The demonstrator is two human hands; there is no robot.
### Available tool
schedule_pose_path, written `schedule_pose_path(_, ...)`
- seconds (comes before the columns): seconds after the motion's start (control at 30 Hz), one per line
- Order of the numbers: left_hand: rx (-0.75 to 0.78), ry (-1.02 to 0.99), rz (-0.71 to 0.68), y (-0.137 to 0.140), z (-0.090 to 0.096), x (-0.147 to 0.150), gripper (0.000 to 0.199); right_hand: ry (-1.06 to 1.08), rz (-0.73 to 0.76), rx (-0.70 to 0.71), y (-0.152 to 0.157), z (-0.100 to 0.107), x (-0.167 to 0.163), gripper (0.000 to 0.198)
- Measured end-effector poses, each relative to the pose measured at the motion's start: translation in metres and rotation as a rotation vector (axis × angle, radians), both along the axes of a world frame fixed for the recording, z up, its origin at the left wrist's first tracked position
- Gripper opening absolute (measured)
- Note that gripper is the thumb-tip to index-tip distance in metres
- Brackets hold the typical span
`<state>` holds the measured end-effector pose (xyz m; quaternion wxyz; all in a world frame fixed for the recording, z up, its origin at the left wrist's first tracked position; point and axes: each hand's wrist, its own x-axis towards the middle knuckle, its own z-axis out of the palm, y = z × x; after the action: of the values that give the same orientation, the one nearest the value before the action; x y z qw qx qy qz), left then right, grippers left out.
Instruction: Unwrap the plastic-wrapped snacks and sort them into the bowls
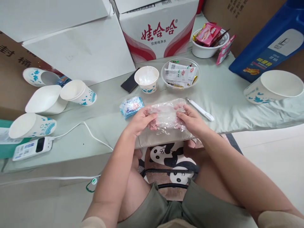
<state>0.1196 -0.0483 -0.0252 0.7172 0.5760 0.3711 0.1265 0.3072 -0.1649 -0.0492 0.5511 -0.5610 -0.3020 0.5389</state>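
Note:
Between both hands is a clear, crinkled plastic bag [167,115], held near the table's front edge. My left hand [144,118] pinches its left side, thumb on top and fingers behind the film. On the other side my right hand [188,117] grips the bag the same way. Just beyond my left hand lies a blue plastic-wrapped packet [131,107]. A white utility knife [200,109] rests by my right hand. Farther back stand a paper cup [146,80] with clear plastic in it and a clear bowl [163,77] of white sachets.
Paper cups [89,96], a white tub [45,101] and a power strip [33,148] with a cord are at left. Behind are a carton [159,38] and a dark phone [130,81]. At right are a snack bowl [201,52], a blue jug [263,44] and a large cup [273,87].

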Motion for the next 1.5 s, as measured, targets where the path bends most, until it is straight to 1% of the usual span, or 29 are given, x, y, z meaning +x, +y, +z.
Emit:
schedule_pose_path(0.07, -0.080, -0.038, 0.049, 0.001, -0.001, -0.001, 0.031, 0.065, -0.007, 0.054, -0.001, 0.002, 0.000, 0.029)
schedule_pose_path(0.13, -0.130, -0.077, 0.070, 0.002, 0.000, -0.002, 0.025, 0.115, -0.009, 0.084, -0.002, 0.006, 0.002, 0.023)
schedule_pose_path(0.23, -0.136, -0.153, 0.083, 0.006, 0.002, -0.002, 0.018, 0.136, 0.050, 0.110, -0.003, 0.009, 0.006, 0.016)
schedule_pose_path(0.3, -0.124, -0.191, 0.087, 0.008, 0.001, -0.001, 0.023, 0.099, 0.083, 0.141, -0.005, 0.009, 0.009, 0.021)
schedule_pose_path(0.37, -0.068, -0.179, 0.085, 0.008, -0.001, 0.000, 0.030, -0.033, 0.099, 0.144, -0.006, 0.006, 0.011, 0.029)
schedule_pose_path(0.4, -0.014, -0.153, 0.092, 0.008, -0.003, 0.001, 0.031, -0.142, 0.116, 0.128, -0.007, 0.005, 0.011, 0.031)
schedule_pose_path(0.47, 0.121, -0.069, 0.110, 0.007, -0.007, 0.002, 0.032, -0.400, 0.156, 0.100, -0.008, 0.003, 0.011, 0.028)
schedule_pose_path(0.53, 0.223, 0.009, 0.097, 0.006, -0.009, 0.003, 0.036, -0.615, 0.111, 0.116, -0.009, 0.003, 0.012, 0.020)
schedule_pose_path(0.57, 0.252, 0.032, 0.070, 0.005, -0.009, 0.003, 0.039, -0.661, 0.050, 0.137, -0.010, 0.003, 0.013, 0.018)
schedule_pose_path(0.6, 0.264, 0.042, 0.026, 0.005, -0.008, 0.002, 0.041, -0.654, -0.006, 0.155, -0.010, 0.004, 0.014, 0.019)
schedule_pose_path(0.63, 0.264, 0.037, -0.026, 0.004, -0.007, 0.002, 0.043, -0.602, -0.026, 0.162, -0.010, 0.006, 0.015, 0.024)
schedule_pose_path(0.67, 0.258, 0.022, -0.079, 0.004, -0.005, 0.001, 0.046, -0.519, 0.003, 0.154, -0.011, 0.007, 0.015, 0.030)
schedule_pose_path(0.7, 0.247, 0.003, -0.125, 0.003, -0.004, 0.001, 0.050, -0.434, 0.084, 0.132, -0.011, 0.009, 0.014, 0.036)
schedule_pose_path(0.73, 0.234, -0.020, -0.153, 0.002, -0.002, 0.001, 0.055, -0.376, 0.199, 0.099, -0.011, 0.011, 0.012, 0.040)
schedule_pose_path(0.77, 0.215, -0.047, -0.156, 0.001, -0.001, 0.002, 0.061, -0.357, 0.319, 0.061, -0.011, 0.013, 0.010, 0.038)
schedule_pose_path(0.8, 0.190, -0.081, -0.130, 0.000, -0.001, 0.003, 0.069, -0.372, 0.413, 0.022, -0.011, 0.014, 0.008, 0.032)
schedule_pose_path(0.83, 0.157, -0.123, -0.078, -0.002, -0.002, 0.005, 0.077, -0.403, 0.460, -0.013, -0.010, 0.015, 0.005, 0.023)
schedule_pose_path(0.87, 0.110, -0.167, -0.011, -0.004, -0.003, 0.007, 0.082, -0.426, 0.454, -0.039, -0.009, 0.016, 0.003, 0.018)
schedule_pose_path(0.93, -0.021, -0.229, 0.089, -0.008, -0.007, 0.011, 0.081, -0.408, 0.332, -0.061, -0.007, 0.016, 0.000, 0.017)
schedule_pose_path(0.97, -0.088, -0.232, 0.097, -0.011, -0.009, 0.014, 0.076, -0.382, 0.255, -0.056, -0.006, 0.016, -0.001, 0.019)
schedule_pose_path(1.0, -0.136, -0.214, 0.074, -0.013, -0.010, 0.016, 0.068, -0.363, 0.202, -0.046, -0.005, 0.015, -0.002, 0.021)
schedule_pose_path(1.03, -0.153, -0.178, 0.034, -0.015, -0.012, 0.018, 0.061, -0.356, 0.179, -0.035, -0.003, 0.013, -0.002, 0.023)
schedule_pose_path(1.1, -0.093, -0.100, -0.029, -0.018, -0.013, 0.022, 0.045, -0.374, 0.187, -0.019, -0.002, 0.010, -0.003, 0.023)
schedule_pose_path(1.17, 0.026, -0.048, -0.031, -0.018, -0.013, 0.024, 0.030, -0.395, 0.182, 0.007, -0.002, 0.006, -0.003, 0.024)
schedule_pose_path(1.23, 0.090, -0.023, -0.022, -0.016, -0.011, 0.023, 0.025, -0.386, 0.158, 0.030, -0.003, 0.002, -0.002, 0.027)
schedule_pose_path(1.3, 0.079, -0.014, -0.045, -0.015, -0.010, 0.021, 0.029, -0.336, 0.162, 0.033, -0.004, 0.000, -0.002, 0.032)
schedule_pose_path(1.4, 0.001, -0.034, -0.054, -0.014, -0.010, 0.018, 0.043, -0.252, 0.169, 0.061, -0.004, 0.000, -0.002, 0.037)
schedule_pose_path(1.43, -0.027, -0.049, -0.036, -0.013, -0.010, 0.017, 0.045, -0.231, 0.151, 0.087, -0.004, 0.001, -0.001, 0.035)
schedule_pose_path(1.5, -0.084, -0.082, -0.001, -0.011, -0.010, 0.016, 0.040, -0.202, 0.115, 0.122, -0.004, 0.002, -0.001, 0.025)
